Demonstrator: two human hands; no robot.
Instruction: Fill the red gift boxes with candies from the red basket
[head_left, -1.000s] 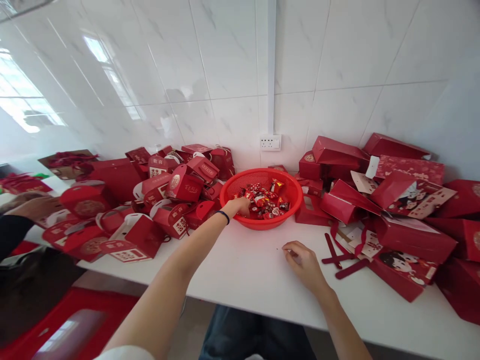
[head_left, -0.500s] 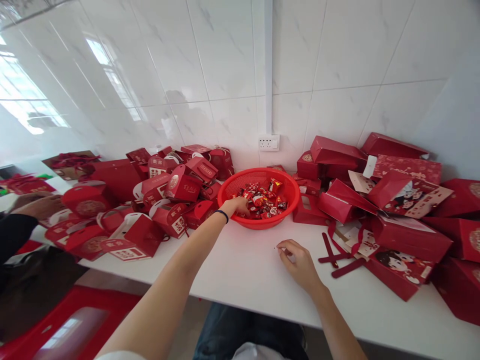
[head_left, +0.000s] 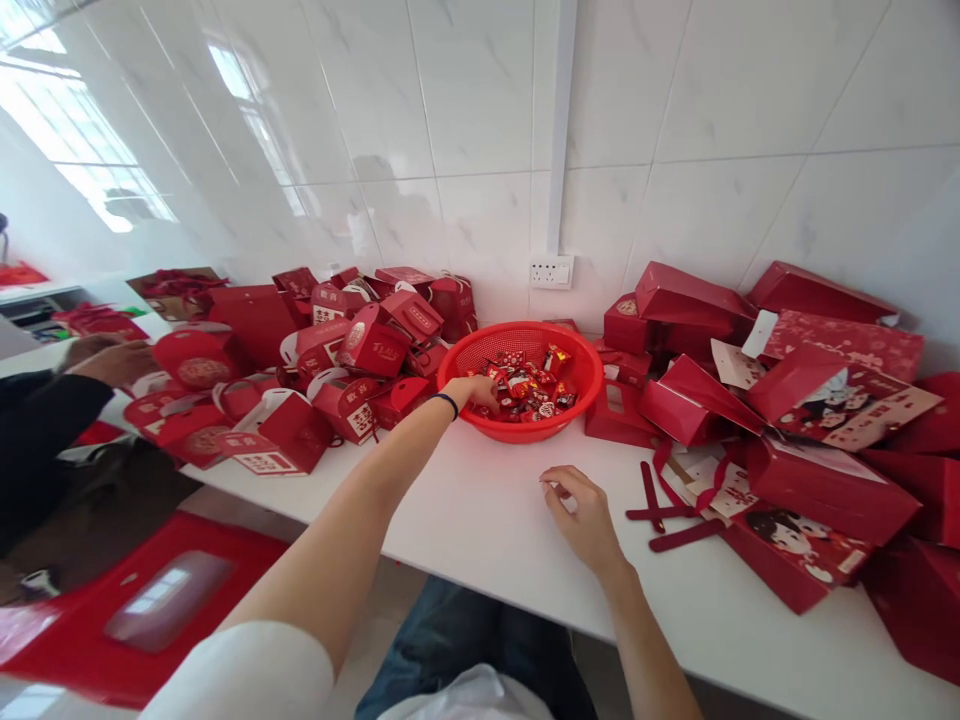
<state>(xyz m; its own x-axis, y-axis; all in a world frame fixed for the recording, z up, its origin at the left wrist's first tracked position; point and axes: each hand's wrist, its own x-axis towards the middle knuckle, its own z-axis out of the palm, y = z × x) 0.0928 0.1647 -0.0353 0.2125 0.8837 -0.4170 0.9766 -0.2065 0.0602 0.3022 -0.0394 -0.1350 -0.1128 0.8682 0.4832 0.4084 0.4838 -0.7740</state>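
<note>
A red plastic basket (head_left: 521,432) with wrapped candies (head_left: 532,388) stands on the white table (head_left: 465,500) near the wall. My left hand (head_left: 474,392), a dark band at its wrist, reaches over the basket's left rim and touches the candies; its fingertips are among the wrappers, so whether they hold one is unclear. In front of the basket, to the right, my right hand (head_left: 581,510) rests at the table with fingers curled and thumb near the index finger. Anything between those fingertips is too small to make out.
Red gift boxes (head_left: 375,340) are heaped left of the basket, and more boxes (head_left: 825,480) lie piled on the right. Dark red strips (head_left: 686,535) lie beside that pile. Another person's hands (head_left: 112,360) are at far left, above a red stool (head_left: 165,600).
The camera view has shifted and tilted slightly. My left hand is still in the basket among the candies, and my right hand remains in front of it, fingers a little more curled.
</note>
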